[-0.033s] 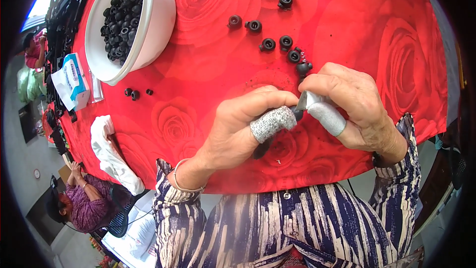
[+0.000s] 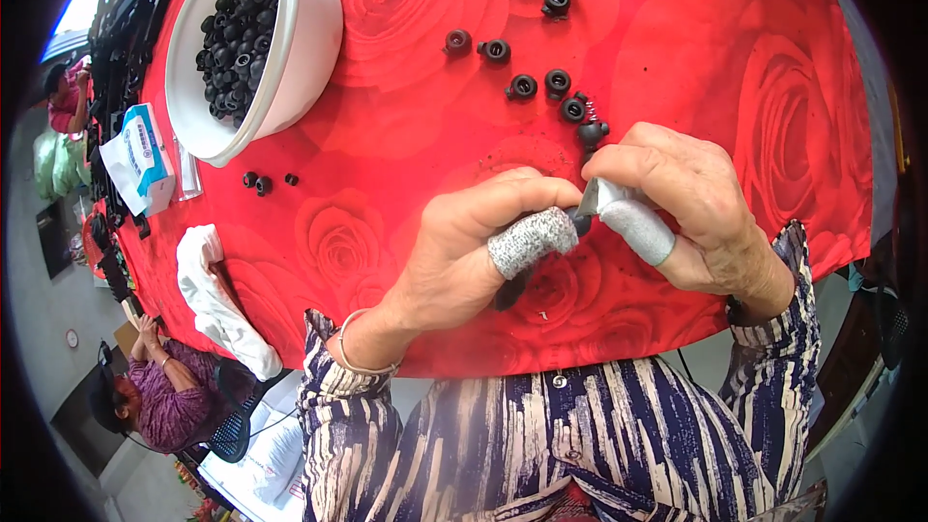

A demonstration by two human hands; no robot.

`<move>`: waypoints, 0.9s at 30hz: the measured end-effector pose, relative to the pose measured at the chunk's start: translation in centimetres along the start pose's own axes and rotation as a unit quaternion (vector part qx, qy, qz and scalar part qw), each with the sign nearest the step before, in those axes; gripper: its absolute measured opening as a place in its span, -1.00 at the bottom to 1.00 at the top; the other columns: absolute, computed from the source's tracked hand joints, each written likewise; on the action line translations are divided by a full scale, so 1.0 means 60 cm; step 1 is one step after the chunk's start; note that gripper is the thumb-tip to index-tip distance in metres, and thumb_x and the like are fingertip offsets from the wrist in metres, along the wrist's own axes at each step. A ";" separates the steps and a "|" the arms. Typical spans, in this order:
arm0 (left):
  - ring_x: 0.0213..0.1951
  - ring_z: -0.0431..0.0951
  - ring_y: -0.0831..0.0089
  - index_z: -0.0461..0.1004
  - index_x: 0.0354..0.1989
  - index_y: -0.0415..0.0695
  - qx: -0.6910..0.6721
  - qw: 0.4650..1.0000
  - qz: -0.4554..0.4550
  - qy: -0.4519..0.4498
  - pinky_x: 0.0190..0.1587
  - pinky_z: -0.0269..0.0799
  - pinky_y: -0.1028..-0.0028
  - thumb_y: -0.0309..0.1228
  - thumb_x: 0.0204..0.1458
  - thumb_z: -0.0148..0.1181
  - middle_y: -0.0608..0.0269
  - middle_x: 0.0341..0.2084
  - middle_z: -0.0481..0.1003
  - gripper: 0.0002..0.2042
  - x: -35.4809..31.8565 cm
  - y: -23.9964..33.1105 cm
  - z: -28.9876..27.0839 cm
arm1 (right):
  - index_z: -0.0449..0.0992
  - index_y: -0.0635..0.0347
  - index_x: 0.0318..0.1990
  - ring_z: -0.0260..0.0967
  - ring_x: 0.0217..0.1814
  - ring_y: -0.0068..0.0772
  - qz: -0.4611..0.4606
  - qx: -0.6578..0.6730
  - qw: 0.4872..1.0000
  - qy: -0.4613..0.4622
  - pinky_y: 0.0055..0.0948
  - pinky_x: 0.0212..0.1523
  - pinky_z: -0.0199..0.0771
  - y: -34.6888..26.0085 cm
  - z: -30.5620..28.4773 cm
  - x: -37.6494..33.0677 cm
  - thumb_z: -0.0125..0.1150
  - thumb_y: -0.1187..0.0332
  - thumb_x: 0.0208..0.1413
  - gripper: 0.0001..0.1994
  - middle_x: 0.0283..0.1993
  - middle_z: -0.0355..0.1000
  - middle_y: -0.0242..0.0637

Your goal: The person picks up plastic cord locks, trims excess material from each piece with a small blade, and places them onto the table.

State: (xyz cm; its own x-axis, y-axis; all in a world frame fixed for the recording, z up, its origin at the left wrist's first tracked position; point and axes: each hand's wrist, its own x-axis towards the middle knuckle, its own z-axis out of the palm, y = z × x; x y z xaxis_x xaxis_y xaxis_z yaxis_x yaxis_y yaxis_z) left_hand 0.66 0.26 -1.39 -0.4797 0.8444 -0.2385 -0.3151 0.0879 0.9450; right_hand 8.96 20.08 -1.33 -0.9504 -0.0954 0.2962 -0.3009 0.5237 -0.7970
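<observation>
Both hands meet just above the near table edge: left hand (image 2: 474, 251) and right hand (image 2: 686, 203) pinch one small black part (image 2: 580, 220) between grey-sleeved fingertips (image 2: 532, 240), both closed on it, prob so the sleeves give grip; a dark piece hangs under the left thumb, can't tell what

White cloth (image 2: 217, 304) lies bunched at the left edge, 3 tiny black bits (image 2: 263, 182) beyond it

Approx 11 black ring parts (image 2: 523, 87) are spread past the hands within reach on the red rose tablecloth (image 2: 406, 135); 1 white bowl (image 2: 290, 48) far left heaped w/ more, uncountable

1 tissue pack (image 2: 145, 159) beside it
</observation>
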 end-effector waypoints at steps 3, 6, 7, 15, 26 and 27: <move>-0.32 0.45 0.60 0.46 -0.13 -0.30 -0.019 1.000 -0.024 0.002 -0.25 0.35 0.62 -0.55 0.08 0.12 0.27 -0.35 0.45 -0.81 -0.004 0.006 0.002 | 0.43 0.30 -0.28 0.33 -0.49 -0.22 0.004 0.006 1.000 -0.017 -0.34 -0.51 0.33 0.000 -0.006 0.000 0.22 0.46 -0.09 -0.81 -0.49 0.32 -0.22; -0.32 0.44 0.61 0.47 -0.13 -0.29 -0.019 0.998 -0.055 0.007 -0.26 0.34 0.63 -0.56 0.08 0.11 0.29 -0.35 0.45 -0.82 -0.003 0.013 0.001 | 0.43 0.30 -0.30 0.32 -0.52 -0.27 -0.041 0.023 0.995 -0.093 -0.32 -0.56 0.30 -0.003 -0.016 0.005 0.25 0.45 -0.12 -0.79 -0.50 0.32 -0.24; -0.32 0.43 0.64 0.48 -0.14 -0.29 -0.010 0.999 -0.004 0.041 -0.26 0.33 0.65 -0.56 0.08 0.10 0.32 -0.37 0.45 -0.82 0.002 0.003 -0.007 | 0.43 0.30 -0.30 0.31 -0.54 -0.28 -0.070 0.014 0.988 -0.139 -0.32 -0.58 0.29 -0.008 -0.020 0.006 0.26 0.44 -0.13 -0.78 -0.50 0.32 -0.24; -0.48 0.36 0.72 0.49 -0.14 -0.28 -0.112 0.989 -0.090 0.036 -0.43 0.29 0.70 -0.41 0.09 0.14 0.38 -0.50 0.44 -0.77 -0.008 0.014 0.000 | 0.46 0.35 -0.19 0.33 -0.55 -0.36 -0.031 0.021 0.999 0.017 -0.44 -0.56 0.32 -0.016 -0.012 0.001 0.35 0.50 -0.27 -0.62 -0.49 0.33 -0.25; -0.58 0.37 0.70 0.48 -0.12 -0.24 -0.217 0.963 -0.158 0.020 -0.54 0.32 0.66 -0.36 0.08 0.15 0.39 -0.56 0.42 -0.75 -0.014 0.001 0.020 | 0.48 0.39 -0.24 0.28 -0.63 -0.33 -0.139 -0.009 0.988 0.071 -0.40 -0.64 0.27 -0.020 0.020 -0.001 0.31 0.50 -0.31 -0.65 -0.58 0.28 -0.28; -0.58 0.37 0.70 0.48 -0.12 -0.24 -0.207 0.966 -0.152 0.028 -0.54 0.32 0.66 -0.36 0.08 0.15 0.39 -0.56 0.42 -0.75 -0.015 0.000 0.023 | 0.48 0.39 -0.24 0.28 -0.63 -0.33 -0.151 -0.005 0.986 0.076 -0.40 -0.64 0.27 -0.023 0.021 -0.001 0.31 0.50 -0.31 -0.65 -0.58 0.28 -0.28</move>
State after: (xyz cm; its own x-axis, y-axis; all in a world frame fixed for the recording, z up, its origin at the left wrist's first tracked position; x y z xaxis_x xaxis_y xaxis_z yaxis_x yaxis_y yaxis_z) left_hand 2.20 0.21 -0.84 -0.3528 0.7823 -0.5133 -0.7431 0.0991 0.6618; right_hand 9.36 18.30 -0.89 -0.7942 -0.1216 0.5953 -0.5675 0.4986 -0.6552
